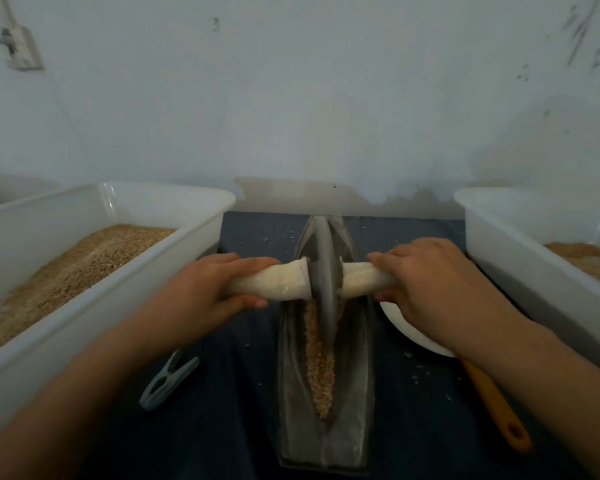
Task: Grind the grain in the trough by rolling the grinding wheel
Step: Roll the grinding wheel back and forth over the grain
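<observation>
**grainguy:** So what was actually on the tabletop [243, 410]? It looked like a dark blue cloth over it.

**millfan:** Counted it out. There was one long dark grey boat-shaped metal trough [354, 375] lying lengthwise in the middle, with one strip of tan cracked grain [321, 368] in its groove. One dark grey metal grinding wheel [324, 271] stood upright on edge in the groove, toward the far half, with the grain on the near side of it. One axle ran through the wheel, with two white cloth-wrapped handles [271, 280], one sticking out each side.

**grainguy:** And the hands?

**millfan:** There were two, both bare. The left hand [208, 289] had its grip closed round the left handle, fingers over the top and thumb underneath. The right hand [426, 282] was wrapped round the right handle the same way.

**grainguy:** Anything else around?

**millfan:** Two big white rectangular plastic tubs: the left tub [153, 271] held a lot of tan grain, and the right tub [520, 244] had some too, though it was partly cut off. One grey plastic clothes peg [168, 381] lay left of the trough. One white round dish [413, 332] was mostly hidden under the right forearm, and one orange handle with a hole in it [496, 407] poked out just behind that arm. A few loose grains were scattered on the cloth.
</observation>
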A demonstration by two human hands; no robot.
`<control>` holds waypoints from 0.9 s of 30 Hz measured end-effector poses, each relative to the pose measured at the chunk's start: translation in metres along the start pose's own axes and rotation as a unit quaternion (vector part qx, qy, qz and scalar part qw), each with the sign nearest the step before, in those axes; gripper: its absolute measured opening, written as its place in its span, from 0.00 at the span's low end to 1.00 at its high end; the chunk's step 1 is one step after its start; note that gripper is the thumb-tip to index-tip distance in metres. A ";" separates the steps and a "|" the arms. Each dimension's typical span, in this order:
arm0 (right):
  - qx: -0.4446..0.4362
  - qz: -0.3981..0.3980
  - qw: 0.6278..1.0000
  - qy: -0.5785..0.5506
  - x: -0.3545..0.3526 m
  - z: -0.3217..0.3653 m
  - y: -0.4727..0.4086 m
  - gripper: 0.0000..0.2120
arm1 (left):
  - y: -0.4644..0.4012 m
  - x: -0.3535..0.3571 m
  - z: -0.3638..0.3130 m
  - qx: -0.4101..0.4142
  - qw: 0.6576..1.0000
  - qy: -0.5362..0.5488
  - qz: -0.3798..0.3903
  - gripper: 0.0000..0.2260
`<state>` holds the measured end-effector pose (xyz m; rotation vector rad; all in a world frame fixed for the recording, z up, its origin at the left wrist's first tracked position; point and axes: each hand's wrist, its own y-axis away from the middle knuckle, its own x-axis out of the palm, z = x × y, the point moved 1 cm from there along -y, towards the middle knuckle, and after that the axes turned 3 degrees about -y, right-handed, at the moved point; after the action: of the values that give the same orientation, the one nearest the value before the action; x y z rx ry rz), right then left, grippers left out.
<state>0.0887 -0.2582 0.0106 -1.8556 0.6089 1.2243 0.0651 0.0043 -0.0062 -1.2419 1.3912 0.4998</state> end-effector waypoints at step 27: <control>-0.060 0.085 0.994 -0.036 -0.042 0.011 0.019 0.16 | 0.016 -0.031 0.001 0.012 0.967 0.155 0.202 0.22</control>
<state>0.0518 -0.2612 0.0396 -1.8799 0.6786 1.4604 0.0452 0.0221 0.0157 -1.0480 1.9301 0.5799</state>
